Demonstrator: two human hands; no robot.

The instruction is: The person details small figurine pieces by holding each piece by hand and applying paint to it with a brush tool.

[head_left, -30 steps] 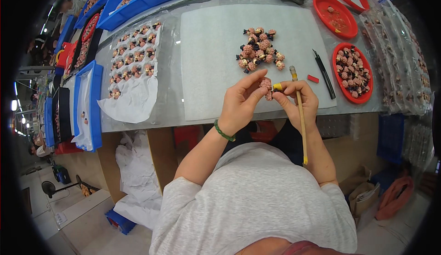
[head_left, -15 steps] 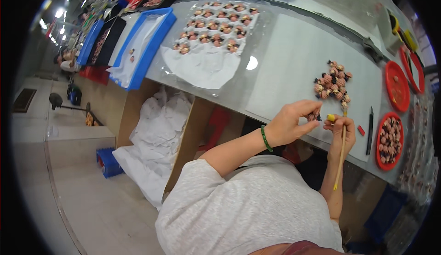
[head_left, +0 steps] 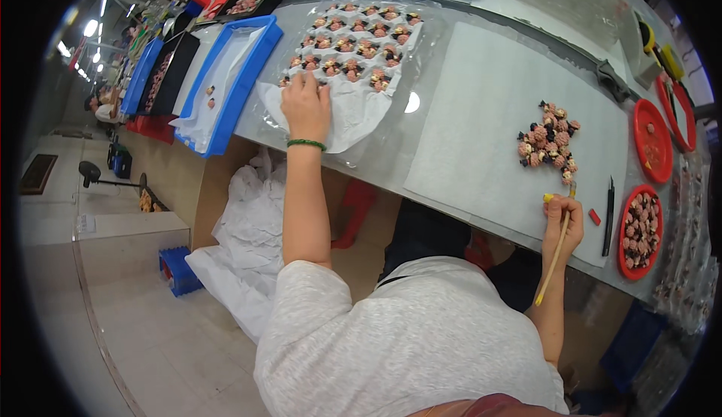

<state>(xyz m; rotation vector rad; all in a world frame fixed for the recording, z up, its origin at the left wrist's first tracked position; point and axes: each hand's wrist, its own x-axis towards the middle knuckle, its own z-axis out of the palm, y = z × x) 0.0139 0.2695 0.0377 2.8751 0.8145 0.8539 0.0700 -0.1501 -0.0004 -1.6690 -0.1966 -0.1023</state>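
Note:
My left hand (head_left: 304,109) reaches over the far tray, its fingers pointing down close together at the near-left end of the rows of small pink-and-black figures (head_left: 350,67). Its fingertips hide whatever they touch or hold. The figures sit on white paper (head_left: 342,120) in a clear plastic tray. Closed around a thin wooden brush (head_left: 555,263) is my right hand (head_left: 564,221), at the near edge of a white sheet. A small yellow piece (head_left: 549,198) shows at its thumb tip. Just beyond lies a pile of pink-and-black figures (head_left: 549,139).
Right of the sheet stand a red dish (head_left: 621,259) of pink and black pieces and another red dish (head_left: 651,150). A black pen-like tool (head_left: 608,221) and small red piece (head_left: 595,216) lie nearby. A blue tray (head_left: 224,135) is at left; crumpled paper (head_left: 252,206) fills a carton below.
My left hand has moved from beside my right hand, where it held a small pink-and-black figure, leftward to the plastic tray. My right hand keeps the brush, nearly in place.

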